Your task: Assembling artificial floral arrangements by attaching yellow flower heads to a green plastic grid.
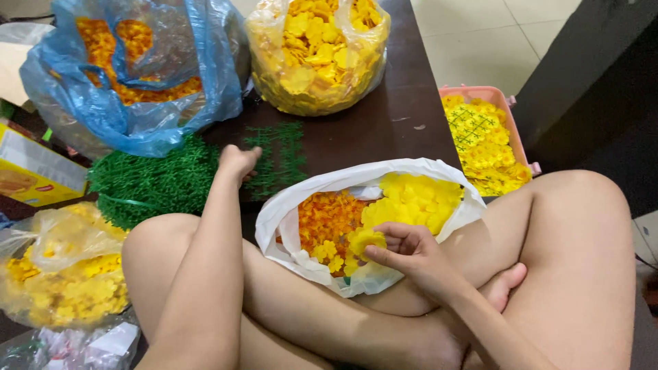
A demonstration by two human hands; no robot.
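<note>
I sit cross-legged with a white plastic bag [288, 205] on my lap, filled with orange and yellow fabric flower petals. My right hand [404, 250] is inside the bag's mouth, fingers pinched on a yellow flower piece [364, 240]. My left hand [236, 161] reaches forward onto the dark table [384, 116], its fingers closed over the pile of green plastic stems [157, 181]; what the fingertips grip is hidden.
A blue bag [137, 75] of orange petals and a clear bag [315, 51] of yellow petals stand at the back. Another clear bag [65, 274] of yellow petals lies at my left knee. A pink basket [510, 103] with yellow flowers sits on the right.
</note>
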